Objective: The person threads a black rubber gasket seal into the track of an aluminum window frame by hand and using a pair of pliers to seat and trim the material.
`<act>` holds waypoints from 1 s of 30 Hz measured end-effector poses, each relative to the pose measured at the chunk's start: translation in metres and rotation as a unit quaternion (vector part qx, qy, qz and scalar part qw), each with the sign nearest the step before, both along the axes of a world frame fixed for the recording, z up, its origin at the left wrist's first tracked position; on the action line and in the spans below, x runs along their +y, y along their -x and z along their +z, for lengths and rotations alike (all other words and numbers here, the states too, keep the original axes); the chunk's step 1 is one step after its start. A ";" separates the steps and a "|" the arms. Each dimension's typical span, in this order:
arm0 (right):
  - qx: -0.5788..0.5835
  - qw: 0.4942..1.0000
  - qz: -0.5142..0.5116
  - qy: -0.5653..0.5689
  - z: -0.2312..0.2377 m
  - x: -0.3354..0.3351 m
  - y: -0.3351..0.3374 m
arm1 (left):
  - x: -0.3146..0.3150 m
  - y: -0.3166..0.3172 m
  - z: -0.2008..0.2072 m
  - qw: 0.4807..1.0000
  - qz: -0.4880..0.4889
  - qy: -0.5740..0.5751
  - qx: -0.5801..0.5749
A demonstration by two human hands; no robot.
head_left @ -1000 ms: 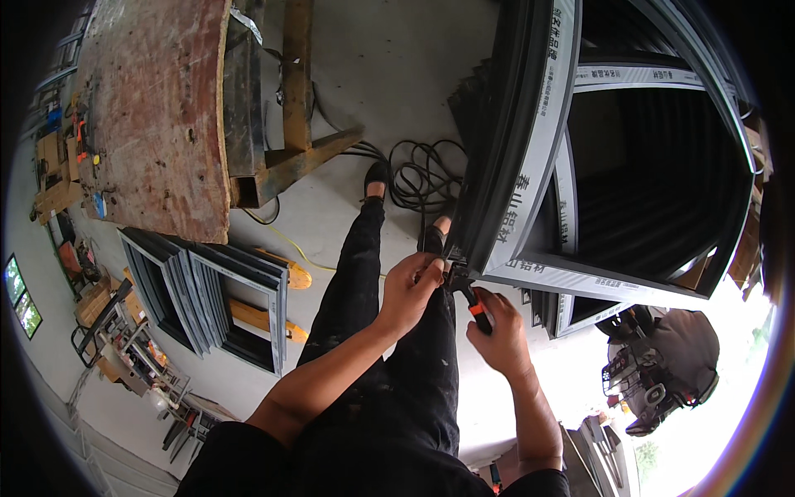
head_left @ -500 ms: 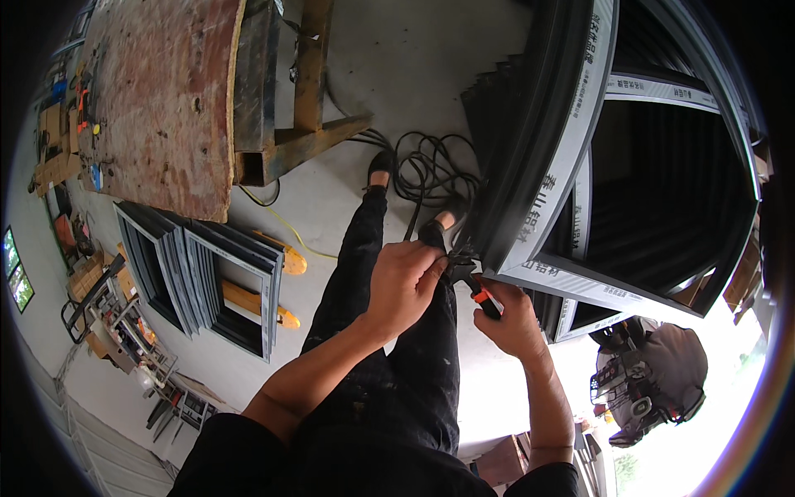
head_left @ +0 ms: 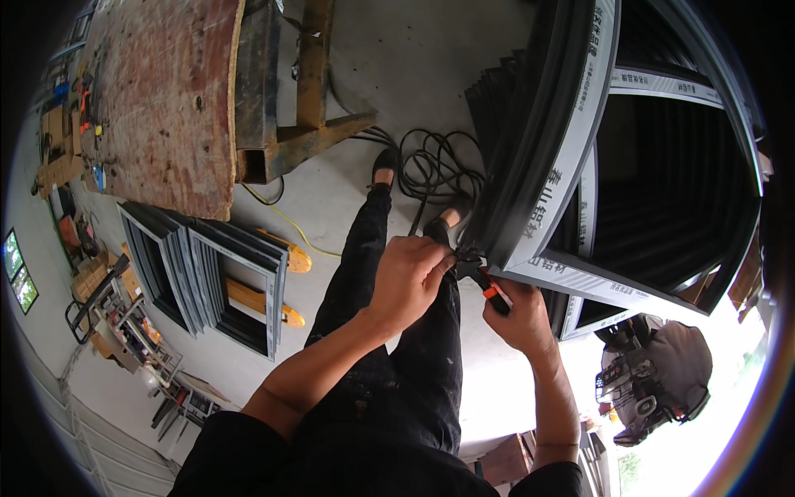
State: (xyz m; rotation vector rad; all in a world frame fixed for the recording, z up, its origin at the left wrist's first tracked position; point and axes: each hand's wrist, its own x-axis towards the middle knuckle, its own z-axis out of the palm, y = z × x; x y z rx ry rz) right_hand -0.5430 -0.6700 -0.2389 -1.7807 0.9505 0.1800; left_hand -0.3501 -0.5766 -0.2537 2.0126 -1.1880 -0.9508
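Note:
My right hand [head_left: 523, 321] grips a pair of pliers [head_left: 493, 291] with red-and-black handles. The dark jaws point up and left, close to the lower left corner of the leaning stack of dark window frames [head_left: 546, 195]. Beside the jaws my left hand [head_left: 406, 280] is closed, thumb and forefinger pinched together at a small dark piece [head_left: 467, 252]. What that piece is, and whether the jaws bite on it, I cannot make out. White film with print covers the front frame's faces.
A worn wooden tabletop [head_left: 157, 108] on a rusty steel stand [head_left: 319, 137] is at the upper left. Below it, more grey frames [head_left: 236, 282] rest on yellow forks [head_left: 296, 258]. A coiled black cable [head_left: 439, 166] lies by my feet. A covered scooter [head_left: 658, 377] stands lower right.
My right hand and the pliers have shifted slightly right and down. My left hand keeps its pinch near the frame corner. The whole view has moved slightly.

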 end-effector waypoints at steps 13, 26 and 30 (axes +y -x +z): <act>-0.014 0.999 -0.009 0.031 -0.006 0.005 0.002 | 0.000 0.000 -0.005 0.998 0.015 0.003 0.054; -0.020 0.998 -0.003 0.055 -0.008 0.006 0.001 | 0.004 0.000 -0.008 0.989 0.050 -0.055 0.131; -0.029 0.999 -0.025 0.032 -0.010 0.008 0.001 | 0.005 0.002 -0.009 0.987 0.058 -0.062 0.136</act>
